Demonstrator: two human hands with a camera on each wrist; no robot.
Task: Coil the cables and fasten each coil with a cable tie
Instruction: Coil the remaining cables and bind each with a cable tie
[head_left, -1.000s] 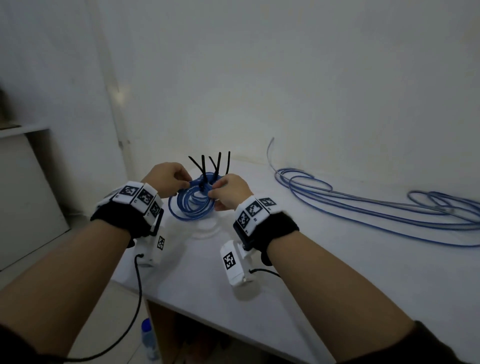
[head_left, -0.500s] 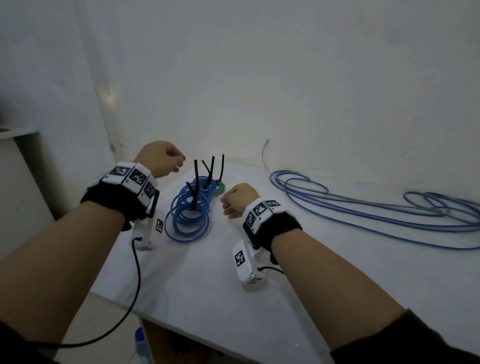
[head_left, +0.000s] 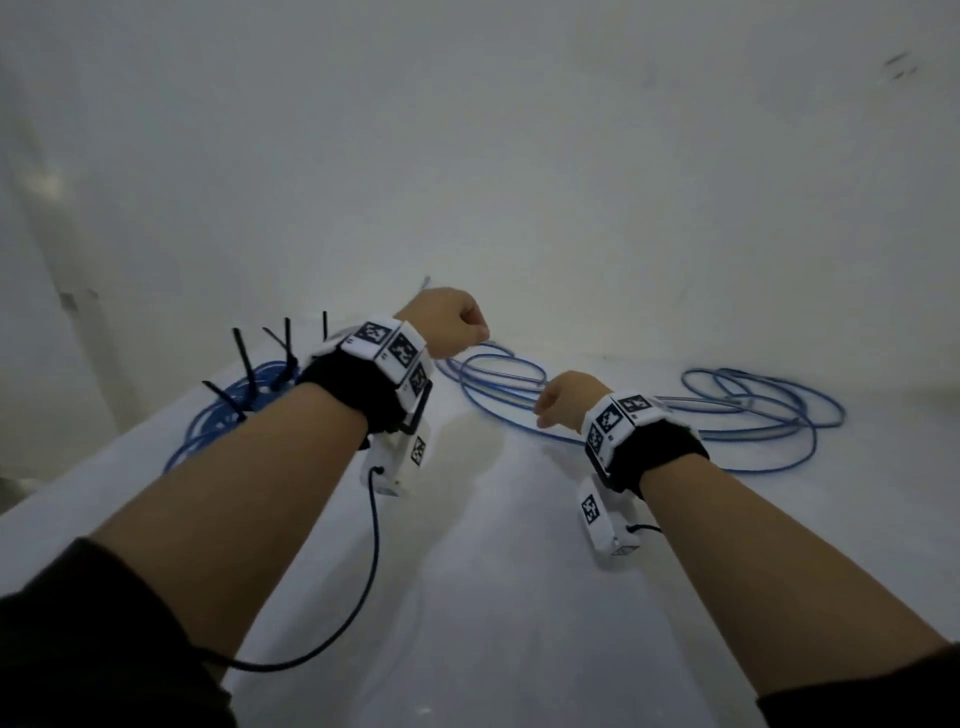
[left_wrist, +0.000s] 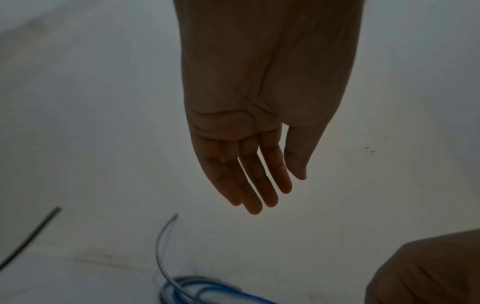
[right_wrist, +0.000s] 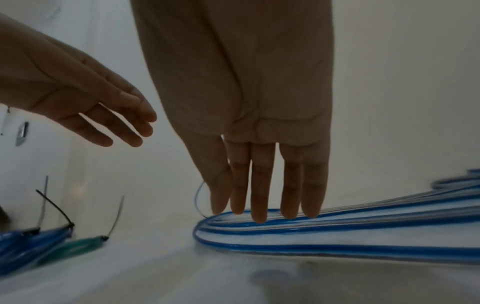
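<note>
Several tied blue coils (head_left: 244, 395) lie at the table's left, black cable ties (head_left: 243, 358) sticking up from them; in the right wrist view a small green coil (right_wrist: 75, 246) lies beside them. A long loose blue cable (head_left: 727, 415) sprawls along the back right, its free end (left_wrist: 166, 232) curving upward. My left hand (head_left: 447, 327) hovers over that cable's left loops, fingers straight and empty (left_wrist: 257, 185). My right hand (head_left: 566, 397) hangs palm down, straight fingertips (right_wrist: 259, 214) reaching the loops (right_wrist: 337, 226); whether they touch is unclear.
The white table (head_left: 493, 597) meets a white wall behind the cables. Its left edge (head_left: 104, 457) drops off beside the tied coils. A black lead (head_left: 371, 545) hangs from my left wrist camera.
Both hands let go of the tied coil and moved right to the loose cable. The coil now rests on the table at the left. My view turned right.
</note>
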